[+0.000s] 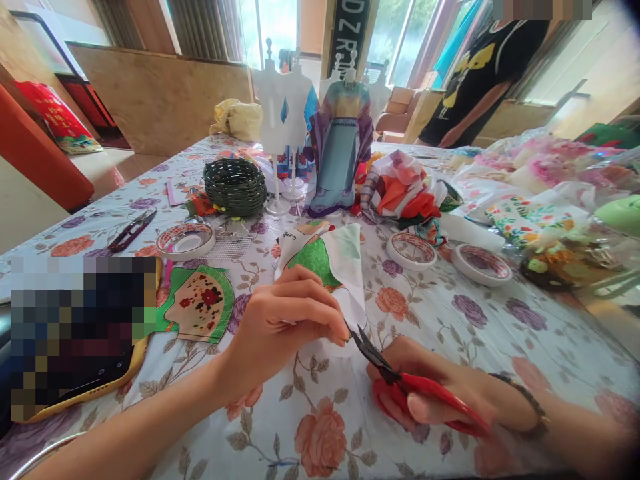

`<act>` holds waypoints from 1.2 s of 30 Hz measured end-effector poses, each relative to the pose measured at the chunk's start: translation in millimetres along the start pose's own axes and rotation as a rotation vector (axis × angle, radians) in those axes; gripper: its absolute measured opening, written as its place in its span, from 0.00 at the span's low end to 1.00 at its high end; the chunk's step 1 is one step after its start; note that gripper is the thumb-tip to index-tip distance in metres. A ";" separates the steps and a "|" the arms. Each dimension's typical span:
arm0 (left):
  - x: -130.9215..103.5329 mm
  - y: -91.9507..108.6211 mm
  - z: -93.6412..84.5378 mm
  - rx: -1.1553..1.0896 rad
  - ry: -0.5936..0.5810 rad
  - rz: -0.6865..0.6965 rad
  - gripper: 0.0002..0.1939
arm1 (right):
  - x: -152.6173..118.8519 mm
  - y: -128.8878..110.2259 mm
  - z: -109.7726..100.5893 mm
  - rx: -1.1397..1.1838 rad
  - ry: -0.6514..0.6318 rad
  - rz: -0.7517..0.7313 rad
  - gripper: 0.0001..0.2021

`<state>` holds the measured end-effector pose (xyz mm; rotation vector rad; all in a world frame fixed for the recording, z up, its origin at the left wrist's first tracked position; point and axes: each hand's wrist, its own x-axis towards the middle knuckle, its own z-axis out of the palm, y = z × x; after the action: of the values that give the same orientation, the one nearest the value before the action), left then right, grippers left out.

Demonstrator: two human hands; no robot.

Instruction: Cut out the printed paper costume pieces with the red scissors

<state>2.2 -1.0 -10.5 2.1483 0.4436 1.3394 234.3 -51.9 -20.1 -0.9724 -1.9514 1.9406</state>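
My right hand (425, 383) is wrapped round the red handles of a pair of scissors (440, 395). Their dark blades point up and left, slightly apart, with the tips close to my left fingertips. My left hand (300, 310) is pinched, its thumb and fingers together on something too small to make out. Behind my left hand lies a white cloth piece (350, 257) with a green printed pattern. To the left, a green-edged fabric cutout (205, 300) with red flowers rests flat on the floral tablecloth (320, 437).
A phone (75, 333) lies at the left, near thread snips (133, 230). Tape rolls (185, 239) (413, 250), a dark basket (235, 187), mannequins (273, 113) and bagged items (540, 213) stand farther back. A person (480, 80) stands beyond the table.
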 end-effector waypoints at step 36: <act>-0.9 0.8 -1.4 0.010 0.012 0.007 0.11 | -1.8 -4.2 11.1 0.069 0.117 0.047 0.33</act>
<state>0.5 -1.7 -10.2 2.1530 0.4483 1.3573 227.9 -61.6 -16.7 -1.0955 -1.8018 1.9159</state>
